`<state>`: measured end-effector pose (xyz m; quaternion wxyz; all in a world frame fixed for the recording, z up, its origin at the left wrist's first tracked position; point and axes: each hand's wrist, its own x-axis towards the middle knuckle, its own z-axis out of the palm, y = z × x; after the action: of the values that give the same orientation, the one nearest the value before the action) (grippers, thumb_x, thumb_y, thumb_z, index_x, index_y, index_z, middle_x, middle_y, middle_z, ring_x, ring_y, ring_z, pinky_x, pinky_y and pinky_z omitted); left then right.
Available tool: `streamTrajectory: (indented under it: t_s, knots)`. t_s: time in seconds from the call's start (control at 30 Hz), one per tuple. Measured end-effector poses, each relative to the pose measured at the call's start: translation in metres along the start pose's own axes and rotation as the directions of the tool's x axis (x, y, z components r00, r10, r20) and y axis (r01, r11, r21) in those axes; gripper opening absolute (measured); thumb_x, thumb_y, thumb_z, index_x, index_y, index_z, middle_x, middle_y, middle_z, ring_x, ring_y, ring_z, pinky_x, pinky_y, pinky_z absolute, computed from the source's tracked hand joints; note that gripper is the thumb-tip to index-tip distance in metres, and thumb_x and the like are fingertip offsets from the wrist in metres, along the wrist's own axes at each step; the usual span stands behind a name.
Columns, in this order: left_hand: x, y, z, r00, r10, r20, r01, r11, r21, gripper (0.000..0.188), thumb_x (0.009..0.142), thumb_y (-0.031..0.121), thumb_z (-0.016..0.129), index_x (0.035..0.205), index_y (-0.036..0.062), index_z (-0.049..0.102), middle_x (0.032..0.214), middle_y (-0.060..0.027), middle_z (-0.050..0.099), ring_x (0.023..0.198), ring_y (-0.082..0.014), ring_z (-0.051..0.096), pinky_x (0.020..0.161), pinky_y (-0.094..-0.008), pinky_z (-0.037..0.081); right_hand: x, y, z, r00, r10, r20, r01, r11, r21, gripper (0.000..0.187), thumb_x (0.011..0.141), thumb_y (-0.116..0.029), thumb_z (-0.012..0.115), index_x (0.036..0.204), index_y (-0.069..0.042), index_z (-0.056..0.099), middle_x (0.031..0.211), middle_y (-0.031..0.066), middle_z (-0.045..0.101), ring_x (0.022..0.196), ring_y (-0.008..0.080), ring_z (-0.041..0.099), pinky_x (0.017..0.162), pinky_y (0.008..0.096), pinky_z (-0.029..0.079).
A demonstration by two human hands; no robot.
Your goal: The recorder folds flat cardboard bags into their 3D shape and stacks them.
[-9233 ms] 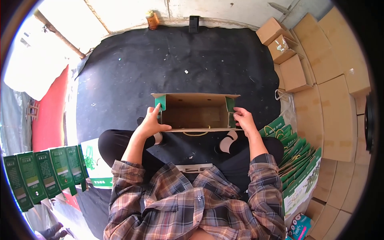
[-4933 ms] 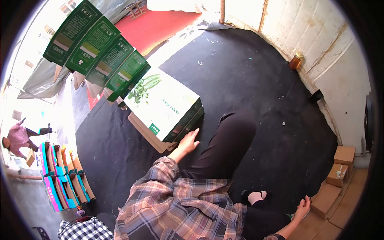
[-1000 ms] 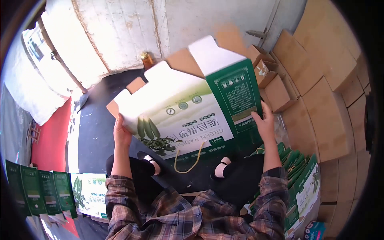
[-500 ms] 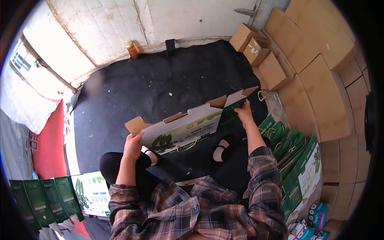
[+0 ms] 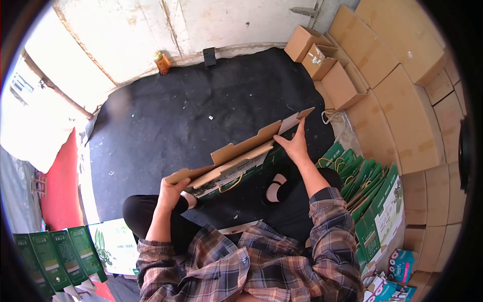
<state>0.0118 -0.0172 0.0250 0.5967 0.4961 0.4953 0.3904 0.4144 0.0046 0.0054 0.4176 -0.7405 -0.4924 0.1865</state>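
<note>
Between left grip (image 5: 173, 191) and right grip (image 5: 294, 146), slanting carton (image 5: 235, 164), touching both

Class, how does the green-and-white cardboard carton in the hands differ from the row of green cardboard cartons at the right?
The held carton is single; the row packs many cartons side by side. The left hand grips the held carton; no hand touches the row. The held carton shows plain brown flaps along its top; the row shows mainly green panels. Both are printed cardboard.
</note>
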Motion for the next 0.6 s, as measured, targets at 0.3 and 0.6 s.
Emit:
streamTrajectory:
  t_s: [0.3, 0.6]
  knots:
    - [-0.017, 0.018, 0.024, 0.939, 0.282, 0.198, -0.321, 0.924, 0.208, 0.019, 0.083, -0.001, 0.063, 0.101, -0.0014, 0.067, 0.096, -0.0063, 0.066, 0.088, -0.0133, 0.061, 0.077, -0.0250, 0.049, 0.006, -0.005, -0.006, 0.996, 0.071, -0.051, -0.077, 0.989, -0.129, 0.095, 0.070, -0.010, 0.069, 0.144, -0.002, 0.009, 0.147, 0.0220, 0.022, 0.132, 0.0345, 0.033, 0.105, 0.0381, 0.035]
    - [-0.008, -0.005, 0.002, 0.825, 0.215, -0.523, -0.320, 0.940, -0.120, 0.020, 0.092, 0.019, 0.058, 0.102, 0.0023, 0.062, 0.092, -0.0032, 0.064, 0.080, -0.0131, 0.062, 0.069, -0.0277, 0.050, -0.024, -0.036, -0.029, 0.987, -0.129, 0.100, 0.071, 0.891, 0.448, 0.077, 0.067, 0.010, 0.043, 0.141, -0.004, 0.027, 0.135, 0.0123, 0.044, 0.128, 0.0226, 0.041, 0.105, 0.0320, 0.031]
